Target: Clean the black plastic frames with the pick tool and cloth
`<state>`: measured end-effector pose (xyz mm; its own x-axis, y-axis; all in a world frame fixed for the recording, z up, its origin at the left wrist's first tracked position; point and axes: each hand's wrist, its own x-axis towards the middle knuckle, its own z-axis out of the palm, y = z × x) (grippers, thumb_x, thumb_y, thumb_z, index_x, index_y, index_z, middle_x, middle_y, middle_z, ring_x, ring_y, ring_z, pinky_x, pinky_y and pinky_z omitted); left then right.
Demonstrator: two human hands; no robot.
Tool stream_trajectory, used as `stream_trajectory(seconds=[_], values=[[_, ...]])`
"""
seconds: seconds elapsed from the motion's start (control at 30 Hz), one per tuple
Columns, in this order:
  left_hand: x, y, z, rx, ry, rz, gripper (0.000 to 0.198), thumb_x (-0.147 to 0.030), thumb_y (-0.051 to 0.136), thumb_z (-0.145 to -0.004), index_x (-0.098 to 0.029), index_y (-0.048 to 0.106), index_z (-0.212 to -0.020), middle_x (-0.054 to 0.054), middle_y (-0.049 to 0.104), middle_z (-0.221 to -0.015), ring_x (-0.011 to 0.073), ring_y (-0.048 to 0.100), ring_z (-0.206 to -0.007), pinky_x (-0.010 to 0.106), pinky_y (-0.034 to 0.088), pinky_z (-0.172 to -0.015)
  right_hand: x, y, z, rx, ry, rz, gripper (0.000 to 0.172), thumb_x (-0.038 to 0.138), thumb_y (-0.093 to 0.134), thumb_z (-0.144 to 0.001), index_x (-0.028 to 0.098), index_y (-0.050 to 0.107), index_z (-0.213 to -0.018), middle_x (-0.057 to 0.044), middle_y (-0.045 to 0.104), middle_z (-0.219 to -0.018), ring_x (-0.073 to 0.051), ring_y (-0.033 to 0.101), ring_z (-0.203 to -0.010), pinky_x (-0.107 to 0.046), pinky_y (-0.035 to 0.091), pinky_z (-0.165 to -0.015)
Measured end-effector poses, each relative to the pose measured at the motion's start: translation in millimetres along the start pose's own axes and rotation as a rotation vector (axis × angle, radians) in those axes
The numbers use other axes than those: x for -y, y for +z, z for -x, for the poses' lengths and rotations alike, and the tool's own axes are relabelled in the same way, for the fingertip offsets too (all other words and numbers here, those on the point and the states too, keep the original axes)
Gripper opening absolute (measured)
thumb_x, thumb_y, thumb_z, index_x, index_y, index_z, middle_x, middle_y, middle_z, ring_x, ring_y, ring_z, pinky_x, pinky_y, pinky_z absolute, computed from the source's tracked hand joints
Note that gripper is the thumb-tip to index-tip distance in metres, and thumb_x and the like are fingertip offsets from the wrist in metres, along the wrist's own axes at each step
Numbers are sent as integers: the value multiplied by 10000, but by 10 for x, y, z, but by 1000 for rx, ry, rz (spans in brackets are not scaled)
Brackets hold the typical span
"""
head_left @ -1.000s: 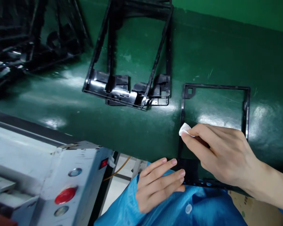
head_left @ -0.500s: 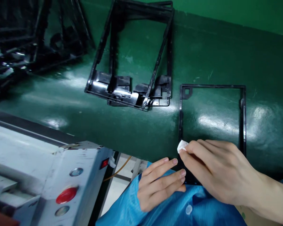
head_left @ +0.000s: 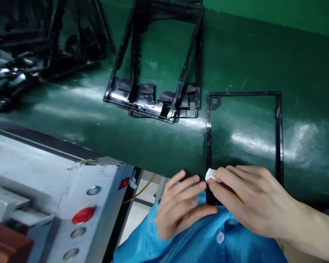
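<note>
A thin black rectangular plastic frame (head_left: 244, 94) lies on the green table in front of me, its near edge partly hidden by my hands and blue sleeve. My right hand (head_left: 249, 199) pinches a small crumpled white cloth or tissue (head_left: 210, 175) between thumb and fingers, over the left bar of the frame near its lower corner. My left hand (head_left: 181, 206) is just left of that corner, fingers spread and a little curled, with nothing in it. Whether its thumb touches the frame I cannot tell.
Two similar black frames (head_left: 150, 109) lie overlapped on the green table (head_left: 164, 146), farther back and left. A heap of black frames (head_left: 44, 51) is at the far left. A grey machine (head_left: 98, 193) with a red button (head_left: 83, 215) stands at the lower left.
My left hand has lifted slightly and moved a little left, its fingers spreading more. The white piece stays in my right hand near the same corner. The view has shifted slightly.
</note>
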<state>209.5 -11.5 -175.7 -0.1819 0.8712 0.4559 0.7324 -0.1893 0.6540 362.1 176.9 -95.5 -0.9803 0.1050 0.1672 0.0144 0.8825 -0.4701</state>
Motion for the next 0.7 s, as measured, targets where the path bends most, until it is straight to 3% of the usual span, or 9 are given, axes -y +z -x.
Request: stream_trajectory(seconds=[0.07,0.17,0.3,0.7], values=[[-5,13,-94,-76,-28,-90,898,-496,880,-841,-215,440,-1573,111,740,-1373,270,643,-1379,556,383,-1277,-3,8,1,-1,5,3,384,97,425,-1061,163,705,-806,-48,600,-801,-183,474,-616,-361,358,-537],[4,37,-219,-9,10,-239,711,-607,732,-941,-172,569,-1480,146,720,-1402,306,552,-1471,537,315,-1292,6,24,2,-18,11,26,397,79,420,-1056,172,688,-778,-35,570,-776,-172,461,-613,-351,354,-539],[2,71,-269,4,35,-296,535,-584,598,-1035,-221,637,-1425,83,764,-1338,302,542,-1480,520,298,-1281,16,31,6,-49,-8,78,425,46,380,-1054,174,672,-773,-31,566,-771,-164,461,-616,-341,362,-538],[50,117,-246,-4,85,-366,551,-557,522,-1076,-242,553,-1528,72,715,-1423,295,518,-1502,518,324,-1272,155,30,91,48,-145,131,399,89,408,-1091,182,623,-768,-15,554,-763,-160,441,-606,-364,304,-542]])
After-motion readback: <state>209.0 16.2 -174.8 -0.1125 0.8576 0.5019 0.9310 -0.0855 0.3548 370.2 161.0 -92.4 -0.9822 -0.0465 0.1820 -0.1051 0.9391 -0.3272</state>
